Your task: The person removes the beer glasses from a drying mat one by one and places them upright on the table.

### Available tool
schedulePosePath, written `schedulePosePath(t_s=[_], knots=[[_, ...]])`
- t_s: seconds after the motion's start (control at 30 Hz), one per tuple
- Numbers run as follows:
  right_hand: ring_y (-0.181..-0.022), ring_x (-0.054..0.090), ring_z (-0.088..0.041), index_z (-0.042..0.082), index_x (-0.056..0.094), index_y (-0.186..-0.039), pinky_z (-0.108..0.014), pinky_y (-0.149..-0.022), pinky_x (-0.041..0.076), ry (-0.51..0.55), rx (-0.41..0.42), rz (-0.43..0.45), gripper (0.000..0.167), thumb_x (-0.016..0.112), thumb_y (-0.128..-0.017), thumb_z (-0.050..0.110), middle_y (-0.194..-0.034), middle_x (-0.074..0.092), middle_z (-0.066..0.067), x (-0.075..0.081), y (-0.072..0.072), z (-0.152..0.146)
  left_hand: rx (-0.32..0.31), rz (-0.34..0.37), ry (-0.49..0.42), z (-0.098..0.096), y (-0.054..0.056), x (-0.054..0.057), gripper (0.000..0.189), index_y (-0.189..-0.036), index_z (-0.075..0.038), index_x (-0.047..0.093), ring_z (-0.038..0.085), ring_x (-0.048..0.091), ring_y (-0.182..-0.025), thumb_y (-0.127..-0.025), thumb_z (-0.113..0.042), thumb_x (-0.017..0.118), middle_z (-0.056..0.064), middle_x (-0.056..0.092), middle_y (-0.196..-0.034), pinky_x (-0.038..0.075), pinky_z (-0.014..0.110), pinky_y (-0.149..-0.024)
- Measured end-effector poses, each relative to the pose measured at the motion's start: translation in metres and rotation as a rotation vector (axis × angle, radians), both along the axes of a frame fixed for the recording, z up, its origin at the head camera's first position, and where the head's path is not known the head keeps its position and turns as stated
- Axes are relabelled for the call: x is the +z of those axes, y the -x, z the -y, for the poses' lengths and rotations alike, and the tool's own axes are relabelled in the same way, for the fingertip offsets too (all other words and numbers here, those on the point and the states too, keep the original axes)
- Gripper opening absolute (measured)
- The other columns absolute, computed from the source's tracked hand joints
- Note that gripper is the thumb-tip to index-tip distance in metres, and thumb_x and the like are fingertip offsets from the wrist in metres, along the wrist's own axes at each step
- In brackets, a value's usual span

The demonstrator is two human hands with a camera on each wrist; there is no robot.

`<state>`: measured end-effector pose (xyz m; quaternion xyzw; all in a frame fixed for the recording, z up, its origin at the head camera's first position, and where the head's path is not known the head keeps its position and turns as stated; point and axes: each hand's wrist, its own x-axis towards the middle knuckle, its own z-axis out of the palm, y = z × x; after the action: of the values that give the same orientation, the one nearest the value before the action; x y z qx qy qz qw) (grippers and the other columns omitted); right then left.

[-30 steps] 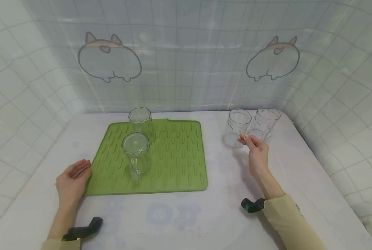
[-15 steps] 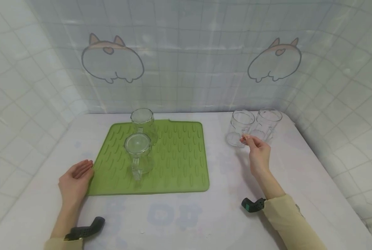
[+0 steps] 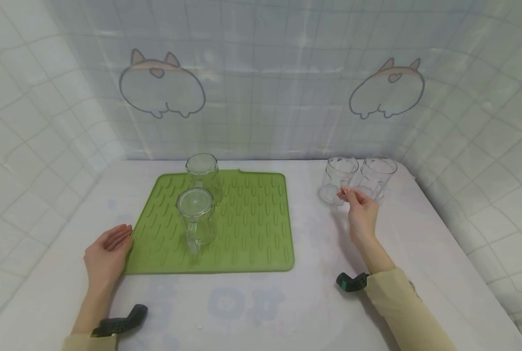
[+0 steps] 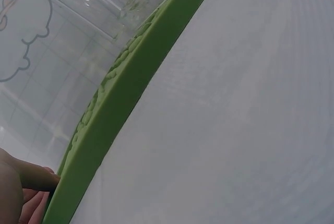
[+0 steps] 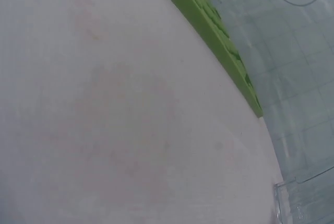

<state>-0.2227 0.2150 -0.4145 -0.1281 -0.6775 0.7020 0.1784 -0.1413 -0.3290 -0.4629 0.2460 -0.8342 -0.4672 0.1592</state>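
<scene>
At the right, my right hand (image 3: 363, 214) pinches the handle of a clear glass mug (image 3: 340, 174) between thumb and fingertips. This mug stands upright on the table, and a sliver of glass (image 5: 280, 205) shows at the right wrist view's lower right. A second clear mug (image 3: 378, 173) stands just right of it, its lower part overlapped by the hand. My left hand (image 3: 107, 253) rests at the left edge of a green ribbed mat (image 3: 252, 234), its thumb (image 4: 42, 178) touching the mat's side, fingers relaxed.
Two glass mugs stand on the mat's left half: the front mug (image 3: 201, 229) is base up with its handle toward me, the back mug (image 3: 203, 170) close behind. A white cloth (image 3: 243, 312) covers the table. Tiled-pattern sheeting (image 3: 278, 97) closes the back and sides.
The whole head view has shifted slightly right and down. Both hands keep nearly the same place, the right one still at the mug's handle; the mugs show no clear movement on the table.
</scene>
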Motion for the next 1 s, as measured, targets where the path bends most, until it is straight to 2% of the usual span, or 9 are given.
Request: schedulePosePath(t_s=[0.17,0.3,0.5,0.73,0.83,1.0], knots=[[-0.092,0.061,-0.011,-0.003,0.070,-0.115,-0.028,-0.104,0.038,-0.033,-0.022,-0.015,0.033,0.062,-0.100,0.025,-0.079,0.071,0.012,-0.0026,0.0044,-0.0005,-0.011,-0.011,-0.001,0.0004,0.0013,0.0014,0.045,-0.139,-0.007,0.057,-0.014,0.060,-0.099,-0.095,-0.012,0.064,0.013,0.062,-0.137,0.050,0.001,-0.084],[-0.090,0.061,-0.010,-0.004,0.070,-0.114,-0.021,-0.095,0.042,-0.072,-0.049,-0.026,0.034,0.060,-0.101,0.026,-0.077,0.070,0.015,-0.0049,0.0061,0.0017,-0.017,-0.002,0.013,0.0005,0.0012,0.0017,0.045,-0.140,-0.006,0.056,-0.008,0.062,-0.106,-0.096,-0.013,0.062,0.015,0.061,-0.138,0.051,0.002,-0.085],[-0.092,0.060,-0.011,-0.005,0.069,-0.115,-0.021,-0.092,0.042,-0.043,-0.046,-0.038,0.035,0.060,-0.101,0.026,-0.079,0.069,0.014,-0.0055,0.0044,0.0040,-0.009,0.021,0.027,-0.0004,0.0002,0.0002,0.046,-0.141,-0.008,0.055,-0.007,0.062,-0.107,-0.097,-0.014,0.062,0.014,0.060,-0.139,0.050,0.002,-0.086],[-0.094,0.059,-0.011,-0.005,0.068,-0.116,-0.023,-0.096,0.039,-0.004,-0.025,-0.050,0.034,0.059,-0.102,0.024,-0.083,0.070,0.012,-0.0069,0.0042,0.0049,-0.004,0.010,0.034,-0.0005,0.0002,-0.0004,0.045,-0.140,-0.008,0.056,-0.009,0.062,-0.104,-0.096,-0.014,0.063,0.014,0.062,-0.138,0.051,0.002,-0.084],[-0.092,0.058,-0.011,-0.005,0.068,-0.112,-0.022,-0.095,0.038,0.042,-0.046,-0.053,0.031,0.062,-0.100,0.023,-0.082,0.069,0.012,-0.0064,0.0049,0.0046,-0.004,0.017,0.036,-0.0006,0.0002,-0.0003,0.045,-0.140,-0.009,0.056,-0.010,0.061,-0.103,-0.096,-0.014,0.062,0.013,0.062,-0.138,0.050,0.002,-0.084],[-0.094,0.055,-0.010,0.005,0.070,-0.105,-0.023,-0.089,0.038,0.061,-0.097,-0.051,0.019,0.065,-0.098,0.022,-0.085,0.066,0.012,-0.0057,0.0049,0.0046,-0.014,0.000,0.023,-0.0011,0.0004,-0.0002,0.045,-0.140,-0.007,0.056,-0.013,0.060,-0.099,-0.096,-0.013,0.063,0.014,0.062,-0.137,0.051,0.002,-0.083]])
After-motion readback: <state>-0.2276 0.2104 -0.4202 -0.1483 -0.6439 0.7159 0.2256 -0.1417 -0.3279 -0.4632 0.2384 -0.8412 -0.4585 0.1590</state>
